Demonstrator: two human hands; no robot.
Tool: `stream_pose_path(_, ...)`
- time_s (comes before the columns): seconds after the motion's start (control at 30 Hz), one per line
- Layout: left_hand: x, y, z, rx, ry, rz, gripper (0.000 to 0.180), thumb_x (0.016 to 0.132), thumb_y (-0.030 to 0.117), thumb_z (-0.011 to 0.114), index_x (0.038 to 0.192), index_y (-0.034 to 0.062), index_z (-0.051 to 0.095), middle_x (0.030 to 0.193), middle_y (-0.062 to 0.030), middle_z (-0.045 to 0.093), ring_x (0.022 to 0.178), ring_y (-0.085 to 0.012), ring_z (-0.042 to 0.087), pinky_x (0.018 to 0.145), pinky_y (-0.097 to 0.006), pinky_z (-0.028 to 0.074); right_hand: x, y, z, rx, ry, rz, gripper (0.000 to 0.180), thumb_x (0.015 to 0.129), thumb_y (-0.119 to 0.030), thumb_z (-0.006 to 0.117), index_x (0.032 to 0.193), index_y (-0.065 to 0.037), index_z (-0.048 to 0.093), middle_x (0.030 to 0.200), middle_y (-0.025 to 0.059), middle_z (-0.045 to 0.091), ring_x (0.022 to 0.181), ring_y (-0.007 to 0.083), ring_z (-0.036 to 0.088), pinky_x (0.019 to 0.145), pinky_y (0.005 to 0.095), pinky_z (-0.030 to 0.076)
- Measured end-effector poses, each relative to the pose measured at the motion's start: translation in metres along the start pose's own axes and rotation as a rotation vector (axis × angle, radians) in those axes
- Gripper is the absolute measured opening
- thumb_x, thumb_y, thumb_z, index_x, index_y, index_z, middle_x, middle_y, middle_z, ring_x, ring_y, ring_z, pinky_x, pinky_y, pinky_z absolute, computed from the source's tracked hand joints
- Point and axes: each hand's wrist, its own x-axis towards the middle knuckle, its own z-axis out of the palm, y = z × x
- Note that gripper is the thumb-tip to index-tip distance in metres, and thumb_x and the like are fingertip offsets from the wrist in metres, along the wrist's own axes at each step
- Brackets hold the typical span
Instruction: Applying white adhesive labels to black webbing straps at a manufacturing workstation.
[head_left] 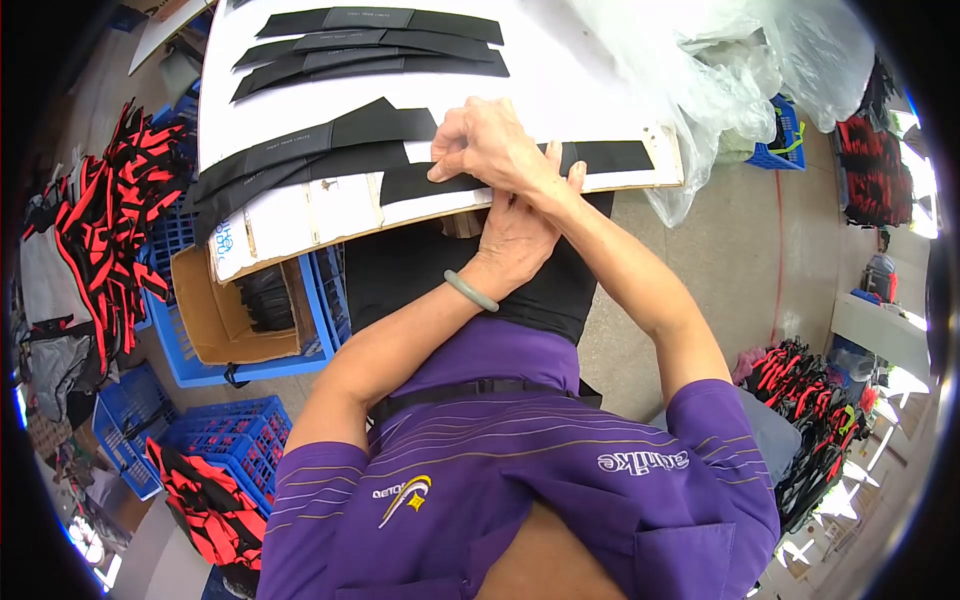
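Note:
A long black fabric strip (615,157) lies along the near edge of a white board-topped table. My right hand (487,143) crosses over my left wrist and rests on the strip's left part, its fingers curled in and the thumb low against the fabric; whatever they hold, if anything, is hidden. Beneath it, my left hand (517,243), below which a pale green bangle (470,291) circles the wrist, reaches over the table edge. Its fingertips stretch onto the strip, partly covered by my right hand. Just left, several overlapping black strips with label patches (300,150) form a loose pile.
More black strips (375,45) lie at the table's far side. Clear plastic sheeting (690,90) drapes over the right edge. At lower left, a cardboard box (235,345) sits in a blue crate (325,345). Red-and-black pieces (115,220) are heaped on the left.

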Motion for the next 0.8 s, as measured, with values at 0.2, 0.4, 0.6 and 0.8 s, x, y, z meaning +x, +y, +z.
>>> stream_pose_path(0.2, -0.002, -0.003, -0.001, 0.034, 0.019, 0.017, 0.052, 0.091, 0.028, 0.047, 0.142, 0.018, 0.041, 0.145, -0.0215, 0.035, 0.135, -0.0436, 0.03, 0.107, -0.057, 0.023, 0.001, -0.008, -0.001, 0.017, 0.043, -0.014, 0.022, 0.059, -0.018, 0.082, 0.07, -0.003, 0.07, 0.068, 0.0081, 0.065, 0.064, 0.0222, 0.059, 0.068, 0.035, 0.046)
stream_pose_path(0.4, -0.002, 0.001, -0.006, -0.06, 0.015, 0.004, 0.053, 0.089, 0.021, 0.046, 0.142, 0.0126, 0.041, 0.14, -0.0217, 0.041, 0.13, -0.0384, 0.038, 0.105, -0.058, 0.024, -0.004, -0.008, -0.012, 0.185, -0.081, 0.051, 0.021, 0.065, -0.012, 0.079, 0.077, 0.001, 0.068, 0.067, 0.0072, 0.063, 0.067, 0.0136, 0.061, 0.062, 0.0302, 0.048)
stream_pose_path(0.6, -0.017, -0.022, -0.065, -0.153, 0.129, 0.262, 0.032, 0.076, 0.011, 0.058, 0.107, 0.011, 0.065, 0.097, -0.0085, 0.059, 0.085, -0.0205, 0.058, 0.084, -0.038, 0.044, -0.038, 0.003, -0.074, 0.611, 0.128, 0.126, 0.015, 0.08, -0.01, 0.071, 0.091, 0.001, 0.068, 0.086, 0.005, 0.066, 0.081, 0.0112, 0.059, 0.078, 0.0259, 0.046)
stream_pose_path(0.8, -0.012, -0.129, -0.176, 0.097, 0.395, 0.079, 0.037, 0.077, -0.001, 0.058, 0.11, 0.0121, 0.067, 0.102, -0.0093, 0.063, 0.101, -0.0239, 0.062, 0.102, -0.049, 0.033, -0.047, 0.013, -0.111, 0.717, 0.309, 0.174, 0.014, 0.083, -0.013, 0.07, 0.089, 0.0, 0.069, 0.082, 0.0053, 0.067, 0.079, 0.0113, 0.061, 0.079, 0.0251, 0.047)
